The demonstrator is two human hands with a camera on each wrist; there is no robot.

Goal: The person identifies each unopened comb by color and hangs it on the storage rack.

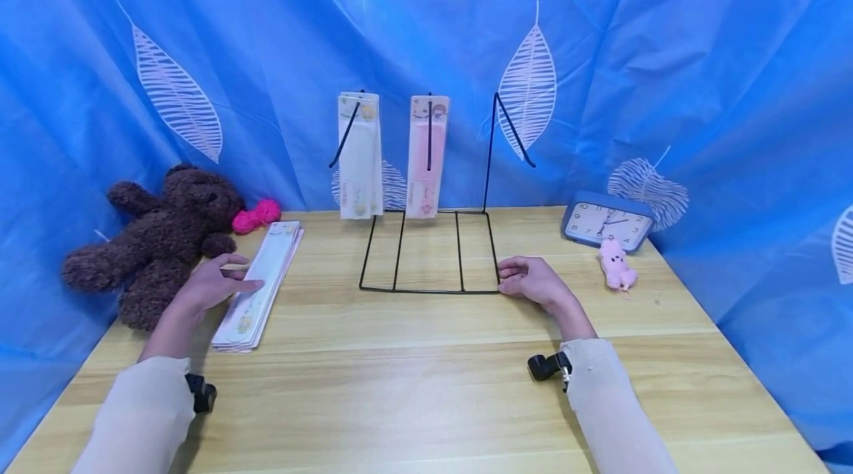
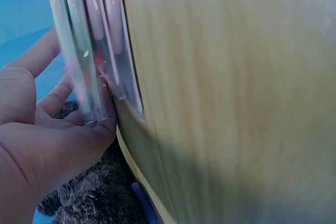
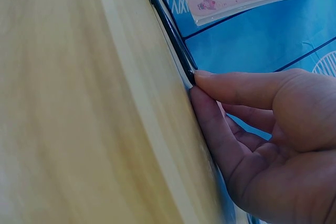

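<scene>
My left hand is at a stack of packaged combs lying on the left of the table. In the left wrist view its thumb and fingers pinch the edge of the upper, pale green comb packets; pink ones lie beneath. My right hand pinches the front right corner of a black wire display rack, between thumb and fingertip in the right wrist view. Pale green comb packets hang on the rack's left hook, a pink comb packet on its middle one. The right hook is bare.
A brown teddy bear with a bright pink bow-like piece lies left of the stack. At the right back stand a blue clock and a small pink plush toy. Blue patterned cloth hangs behind the wooden table.
</scene>
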